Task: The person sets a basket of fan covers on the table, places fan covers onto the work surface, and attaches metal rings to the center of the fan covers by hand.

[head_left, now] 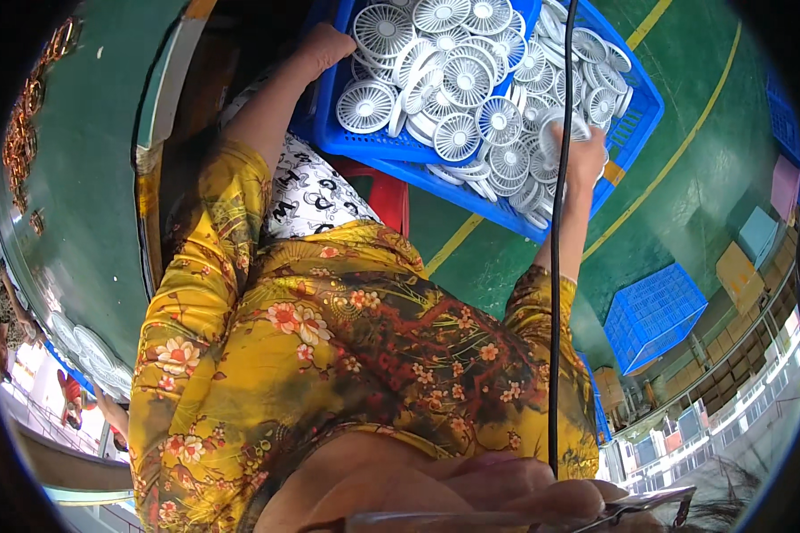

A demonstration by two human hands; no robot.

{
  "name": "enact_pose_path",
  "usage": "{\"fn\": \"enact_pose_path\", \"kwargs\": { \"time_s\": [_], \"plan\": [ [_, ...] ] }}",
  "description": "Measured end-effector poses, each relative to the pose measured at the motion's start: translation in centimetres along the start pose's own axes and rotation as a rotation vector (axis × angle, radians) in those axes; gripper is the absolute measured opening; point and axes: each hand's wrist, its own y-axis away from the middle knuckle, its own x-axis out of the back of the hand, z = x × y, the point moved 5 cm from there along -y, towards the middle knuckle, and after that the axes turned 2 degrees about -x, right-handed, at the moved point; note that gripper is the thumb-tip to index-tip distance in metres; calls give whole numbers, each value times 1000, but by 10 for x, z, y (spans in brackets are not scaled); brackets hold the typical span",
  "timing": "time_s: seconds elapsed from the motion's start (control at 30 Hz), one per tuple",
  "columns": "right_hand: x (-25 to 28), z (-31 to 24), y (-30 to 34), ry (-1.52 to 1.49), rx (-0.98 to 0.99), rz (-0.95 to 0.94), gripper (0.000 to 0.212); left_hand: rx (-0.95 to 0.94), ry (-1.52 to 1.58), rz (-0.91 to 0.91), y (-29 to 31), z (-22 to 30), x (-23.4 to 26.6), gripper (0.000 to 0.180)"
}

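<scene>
Two blue plastic crates hold many round white fan grilles, with slotted spokes and a solid centre. The nearer crate [331, 124] sits partly over the other crate [646, 111], to its right. My left hand [327, 46] is closed at the left rim of the nearer crate; its fingertips are hidden. Over the right crate, my right hand [583, 153] is closed on a white fan grille [571, 127], with more grilles lying loose beneath it. A loose pile of grilles [458, 80] fills the nearer crate.
A black cable [556, 293] hangs in front of my right forearm. To the left runs a green table [89, 160] with copper-coloured parts [28, 133] at its far edge. A red stool [387, 200] stands under the crates. Another blue crate [653, 315] and cardboard boxes [740, 275] stand on the right.
</scene>
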Motion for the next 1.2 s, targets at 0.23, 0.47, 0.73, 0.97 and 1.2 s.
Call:
{"fn": "enact_pose_path", "kwargs": {
  "time_s": [0.23,0.47,0.73,0.97,1.2],
  "plan": [
    [12,-99,51,-1034,184,-444,72,-24,-3,6,-15,-16,-8,26],
    [-111,-22,2,-695,173,-417,91,-95,62,9,-15,-8,-15,14],
    [-127,37,-24,-205,27,-170,51,-34,-3,-23,-1,-1,-1,29],
    [-126,60,-22,-522,-282,4,36,-23,11,-22,1,0,-4,28],
    [-51,-56,30,-1032,5,-444,56,-42,-7,-52,-2,3,-8,29]
  ]
}}
